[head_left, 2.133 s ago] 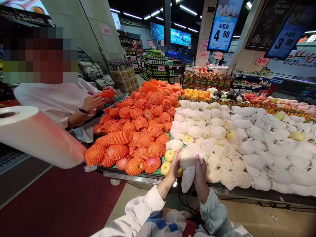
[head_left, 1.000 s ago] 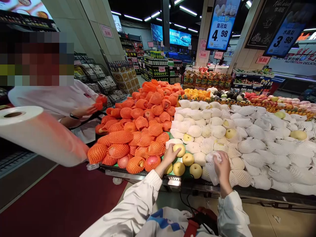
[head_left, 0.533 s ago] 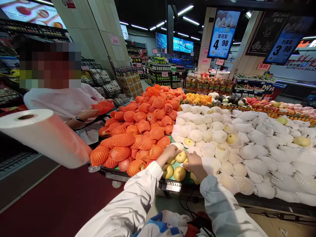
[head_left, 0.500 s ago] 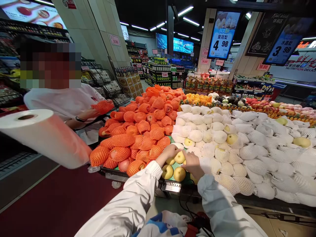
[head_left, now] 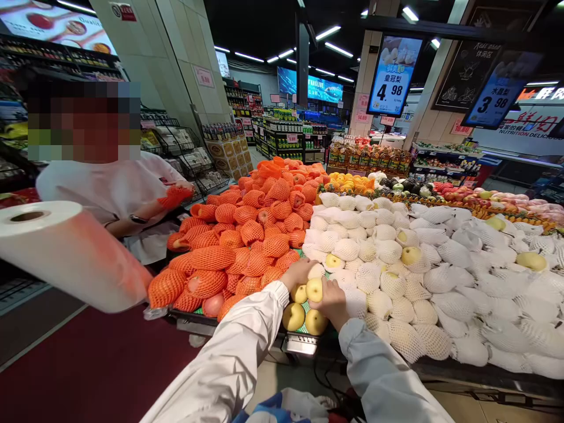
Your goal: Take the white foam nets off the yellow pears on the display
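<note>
My left hand (head_left: 299, 274) reaches over the bare yellow pears, its fingers curled at a pear in a white foam net (head_left: 316, 271). My right hand (head_left: 333, 301) is closed on a bare yellow pear (head_left: 314, 289) from the right side. Another bare pear (head_left: 299, 294) sits just left of it. Closer to the stand's front edge, two more bare pears, the left one (head_left: 293, 317) and the right one (head_left: 316, 322), lie on a green mat (head_left: 304, 330). Some of my fingertips are hidden behind the fruit.
Fruit in orange foam nets (head_left: 253, 232) is heaped on the left. White-netted pears (head_left: 392, 282) cover the right side. A roll of plastic bags (head_left: 74, 252) juts in at left, with a person (head_left: 101, 188) behind it. A metal-fronted box (head_left: 301, 344) hangs at the front edge.
My right hand has closed in on the bare pear, which sits nearer my left hand. The view has shifted slightly. The person's hand at left has moved a little with the orange net.
</note>
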A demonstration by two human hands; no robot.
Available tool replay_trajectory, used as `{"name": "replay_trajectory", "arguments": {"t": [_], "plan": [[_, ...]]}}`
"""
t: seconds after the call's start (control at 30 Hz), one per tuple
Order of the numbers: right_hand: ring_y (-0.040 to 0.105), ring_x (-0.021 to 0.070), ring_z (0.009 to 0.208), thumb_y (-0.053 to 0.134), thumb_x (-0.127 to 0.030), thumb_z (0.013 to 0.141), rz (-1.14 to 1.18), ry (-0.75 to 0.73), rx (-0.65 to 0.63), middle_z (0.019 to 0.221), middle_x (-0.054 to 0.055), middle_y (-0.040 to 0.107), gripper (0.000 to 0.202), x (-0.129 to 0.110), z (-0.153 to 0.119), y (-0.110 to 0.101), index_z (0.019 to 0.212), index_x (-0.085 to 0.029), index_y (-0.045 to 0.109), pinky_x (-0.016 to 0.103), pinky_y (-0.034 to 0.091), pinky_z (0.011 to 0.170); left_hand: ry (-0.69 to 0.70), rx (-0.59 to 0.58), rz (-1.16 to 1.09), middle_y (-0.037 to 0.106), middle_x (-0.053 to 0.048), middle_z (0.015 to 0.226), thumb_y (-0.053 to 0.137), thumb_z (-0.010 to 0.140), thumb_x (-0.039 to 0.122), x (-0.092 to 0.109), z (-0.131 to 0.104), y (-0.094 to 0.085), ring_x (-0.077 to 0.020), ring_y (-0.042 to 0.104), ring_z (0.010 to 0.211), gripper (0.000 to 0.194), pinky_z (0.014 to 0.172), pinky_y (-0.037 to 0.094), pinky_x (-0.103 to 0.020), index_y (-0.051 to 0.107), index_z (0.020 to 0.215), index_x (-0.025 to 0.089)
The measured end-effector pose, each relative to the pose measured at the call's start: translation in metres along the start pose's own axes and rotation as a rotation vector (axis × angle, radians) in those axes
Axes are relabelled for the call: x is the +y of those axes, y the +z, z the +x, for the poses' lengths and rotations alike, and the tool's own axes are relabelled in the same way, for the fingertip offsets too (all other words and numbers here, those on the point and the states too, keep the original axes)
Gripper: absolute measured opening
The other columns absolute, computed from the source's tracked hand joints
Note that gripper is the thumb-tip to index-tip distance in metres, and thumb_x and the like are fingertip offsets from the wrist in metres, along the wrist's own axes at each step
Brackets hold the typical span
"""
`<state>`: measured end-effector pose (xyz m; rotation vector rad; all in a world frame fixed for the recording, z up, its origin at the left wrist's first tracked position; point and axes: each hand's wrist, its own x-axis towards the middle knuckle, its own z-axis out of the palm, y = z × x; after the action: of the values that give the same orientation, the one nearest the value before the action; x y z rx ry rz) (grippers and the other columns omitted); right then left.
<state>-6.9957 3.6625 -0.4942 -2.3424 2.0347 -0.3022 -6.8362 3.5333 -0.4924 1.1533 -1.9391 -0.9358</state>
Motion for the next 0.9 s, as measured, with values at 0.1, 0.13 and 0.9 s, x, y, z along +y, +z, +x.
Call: {"name": "replay_trajectory", "arguments": {"t": [0.1, 0.13, 0.9], "plan": [[0.061, 0.0338, 0.109, 0.059, -0.049, 0.093, 0.071, 0.043, 0.106, 0.112, 0.018, 0.069, 0.052, 0.007, -0.003, 0.003, 0.129, -0.013, 0.065, 0.040, 0.051, 0.092, 0.003, -0.089, 0.224, 0.064, -0.014, 0.105, 0.080, 0.063, 0.026, 0.000, -0.001, 0.009, -0.0347, 0.062, 0.105, 0.047, 0.107, 0.046, -0.049, 0.067, 0.108, 0.021], [0.061, 0.0336, 0.109, 0.059, -0.050, 0.093, 0.100, 0.065, 0.142, 0.115, 0.018, 0.069, 0.053, 0.009, -0.003, 0.004, 0.132, -0.014, 0.062, 0.040, 0.051, 0.094, -0.002, -0.099, 0.281, 0.063, -0.015, 0.108, 0.080, 0.063, 0.025, 0.000, -0.002, 0.012, -0.0360, 0.062, 0.107, 0.051, 0.108, 0.045, -0.051, 0.065, 0.111, 0.020], [0.067, 0.0338, 0.107, 0.090, -0.045, 0.074, 0.353, 0.287, -0.023, 0.108, 0.018, 0.074, 0.064, -0.033, 0.086, -0.014, 0.120, -0.015, 0.058, 0.036, 0.045, 0.084, 0.227, 0.309, 0.520, 0.057, -0.018, 0.137, 0.081, 0.072, 0.038, 0.052, -0.061, -0.113, -0.0368, 0.058, 0.127, 0.088, 0.112, 0.047, -0.048, 0.048, 0.150, 0.016]]}}
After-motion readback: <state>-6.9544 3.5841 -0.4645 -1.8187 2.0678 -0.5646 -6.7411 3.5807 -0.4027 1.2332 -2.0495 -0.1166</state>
